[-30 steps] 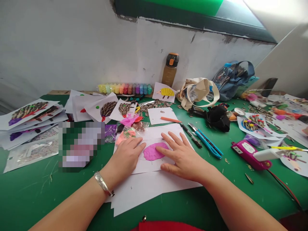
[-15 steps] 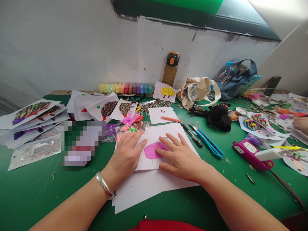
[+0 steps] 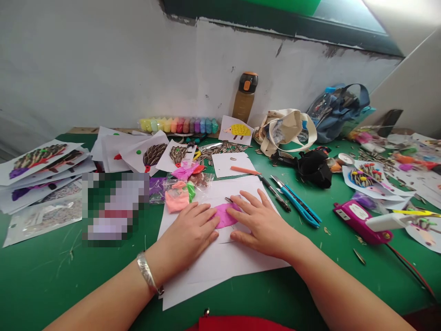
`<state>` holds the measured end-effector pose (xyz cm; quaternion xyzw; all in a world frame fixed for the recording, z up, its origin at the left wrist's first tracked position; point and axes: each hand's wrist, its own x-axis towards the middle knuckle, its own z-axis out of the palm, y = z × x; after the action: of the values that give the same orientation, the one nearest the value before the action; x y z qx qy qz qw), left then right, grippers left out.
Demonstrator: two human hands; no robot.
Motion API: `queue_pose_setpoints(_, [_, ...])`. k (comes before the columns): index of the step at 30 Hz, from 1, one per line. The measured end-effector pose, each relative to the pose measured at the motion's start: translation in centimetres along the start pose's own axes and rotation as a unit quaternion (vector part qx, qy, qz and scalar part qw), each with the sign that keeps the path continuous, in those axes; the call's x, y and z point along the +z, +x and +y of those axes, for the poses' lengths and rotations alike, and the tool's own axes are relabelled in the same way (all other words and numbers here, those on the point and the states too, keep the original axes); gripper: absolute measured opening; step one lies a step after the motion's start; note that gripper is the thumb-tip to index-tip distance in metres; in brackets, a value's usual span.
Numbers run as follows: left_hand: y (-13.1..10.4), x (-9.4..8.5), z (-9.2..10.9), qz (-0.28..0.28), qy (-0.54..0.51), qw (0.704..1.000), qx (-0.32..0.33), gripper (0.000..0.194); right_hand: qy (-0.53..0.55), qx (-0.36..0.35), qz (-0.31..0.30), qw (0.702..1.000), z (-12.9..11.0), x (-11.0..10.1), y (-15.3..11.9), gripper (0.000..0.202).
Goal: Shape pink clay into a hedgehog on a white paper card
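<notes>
Both palms down | left hand [image 3: 189,234]: fingers nearly together | right hand [image 3: 262,225]: fingers spread | pink clay [image 3: 224,221] touched, ungripped

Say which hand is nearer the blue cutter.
Right. The right hand is left of the blue cutter; the left hand is farther left, at the left edge of the pink clay.

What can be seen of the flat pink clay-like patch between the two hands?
The flat pink clay-like patch lies on a white paper sheet. It looks thin, soft and matte, its visible edge slightly uneven. The left hand and right hand seem to touch it, covering parts of its two sides.
</notes>
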<state>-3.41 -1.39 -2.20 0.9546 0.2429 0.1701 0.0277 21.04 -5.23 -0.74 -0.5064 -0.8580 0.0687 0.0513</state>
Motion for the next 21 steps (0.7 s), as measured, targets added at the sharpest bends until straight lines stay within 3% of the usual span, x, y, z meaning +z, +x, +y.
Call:
queue_pose_setpoints(15, [0.0, 0.3, -0.3, -0.016, 0.001, 1.000, -0.001, 0.032, -0.016, 0.005, 0.004, 1.000, -1.0, 0.3, 0.5, 0.061])
queue_pose_setpoints(21, [0.0, -0.1, -0.4, 0.005, -0.018, 1.000, 0.004, 0.034, -0.001, 0.006, -0.018, 1.000, -1.2, 0.4, 0.9, 0.062])
